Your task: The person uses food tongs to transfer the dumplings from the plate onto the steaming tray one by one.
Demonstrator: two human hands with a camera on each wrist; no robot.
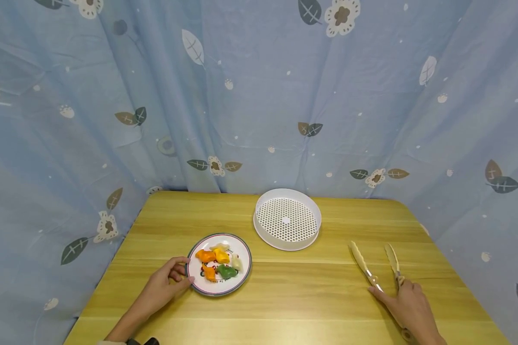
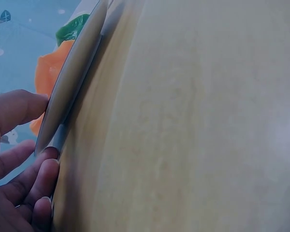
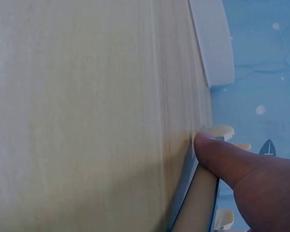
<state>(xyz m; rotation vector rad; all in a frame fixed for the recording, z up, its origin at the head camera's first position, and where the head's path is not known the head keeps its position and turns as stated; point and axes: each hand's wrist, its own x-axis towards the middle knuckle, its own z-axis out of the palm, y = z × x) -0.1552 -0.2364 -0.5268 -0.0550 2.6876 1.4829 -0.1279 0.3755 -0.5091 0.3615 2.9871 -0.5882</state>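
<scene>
My left hand [image 1: 161,289] holds the left rim of a round white plate [image 1: 216,289], which has a dark-edged border. In the left wrist view the thumb lies at the rim and the fingertips are at the plate's underside. Several small dumpling-like pieces sit on it: orange [image 1: 205,256], yellow [image 1: 221,256], green [image 1: 227,271] and pale [image 1: 236,262]. At the right, my right hand [image 1: 410,306] grips a pair of tongs [image 1: 361,258]. Their cream-coloured tips are spread apart and point away from me, with nothing between them. The right wrist view shows the thumb pressed along one tong arm.
A white round steamer basket [image 1: 276,230] with a perforated base stands near the back of the wooden table [image 1: 302,292], behind and to the right of the plate. A blue patterned curtain [image 1: 259,96] hangs around the table's back and sides.
</scene>
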